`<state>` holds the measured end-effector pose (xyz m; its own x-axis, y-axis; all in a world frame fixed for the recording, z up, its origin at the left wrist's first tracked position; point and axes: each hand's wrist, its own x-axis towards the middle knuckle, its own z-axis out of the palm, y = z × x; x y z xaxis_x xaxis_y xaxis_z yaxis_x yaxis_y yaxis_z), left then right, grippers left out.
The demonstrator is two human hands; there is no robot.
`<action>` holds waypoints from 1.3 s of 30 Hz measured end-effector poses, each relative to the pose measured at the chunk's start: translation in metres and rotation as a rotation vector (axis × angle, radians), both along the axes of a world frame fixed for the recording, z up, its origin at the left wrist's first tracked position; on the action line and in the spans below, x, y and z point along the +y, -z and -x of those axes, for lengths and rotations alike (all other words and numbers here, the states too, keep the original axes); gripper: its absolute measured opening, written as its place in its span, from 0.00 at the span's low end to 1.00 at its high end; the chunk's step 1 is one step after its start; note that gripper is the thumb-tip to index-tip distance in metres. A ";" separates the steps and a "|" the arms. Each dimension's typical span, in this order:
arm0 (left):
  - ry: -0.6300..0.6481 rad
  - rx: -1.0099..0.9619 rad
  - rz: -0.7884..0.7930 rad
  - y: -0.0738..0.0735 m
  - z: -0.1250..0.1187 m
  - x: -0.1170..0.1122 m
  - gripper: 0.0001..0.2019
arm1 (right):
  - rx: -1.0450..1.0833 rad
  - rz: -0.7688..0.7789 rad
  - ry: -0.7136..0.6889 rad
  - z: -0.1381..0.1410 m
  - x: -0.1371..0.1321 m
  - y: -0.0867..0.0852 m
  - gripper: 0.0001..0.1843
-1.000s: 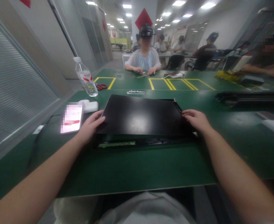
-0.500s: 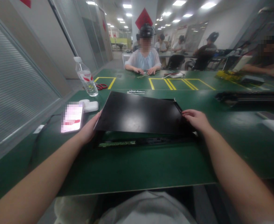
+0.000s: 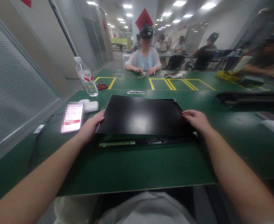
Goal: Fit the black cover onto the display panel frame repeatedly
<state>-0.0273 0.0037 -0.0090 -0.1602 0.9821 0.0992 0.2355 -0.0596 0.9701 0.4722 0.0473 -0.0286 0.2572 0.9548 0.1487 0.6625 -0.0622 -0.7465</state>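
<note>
Near the green table's (image 3: 139,171) left edge, a phone (image 3: 72,118) is lying beside a white case (image 3: 91,106), and a bottle (image 3: 87,79) is standing behind them. These are leaving the left hand (image 3: 91,126) little room outward. That hand is clamping the left edge of the black panel (image 3: 139,115) between thumb and fingers; its lower fingers are hidden. The panel is sitting lower at its left end than half a second ago, so it seems to be closing on the black frame (image 3: 155,141) beneath. It is lying over the frame in the table's middle, slightly askew, with a gap showing along the near side, where a green circuit strip (image 3: 117,143) is peeking out. The right hand (image 3: 197,121) is keeping its place, fingertips pinching the frame's right side. A strip of table surface is running between the frame and the near edge; farther right, a long dark object (image 3: 248,97) is lying well apart, toward the right edge.
</note>
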 end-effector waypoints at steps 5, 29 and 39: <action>0.008 -0.028 0.079 0.009 0.006 0.002 0.22 | 0.010 0.017 -0.004 0.000 0.001 0.000 0.15; -0.007 0.156 0.055 0.014 -0.003 -0.001 0.20 | 0.094 0.021 0.001 0.002 -0.002 -0.004 0.17; -0.013 0.127 0.073 0.010 -0.006 -0.003 0.20 | 0.036 -0.002 -0.026 -0.002 0.001 0.002 0.20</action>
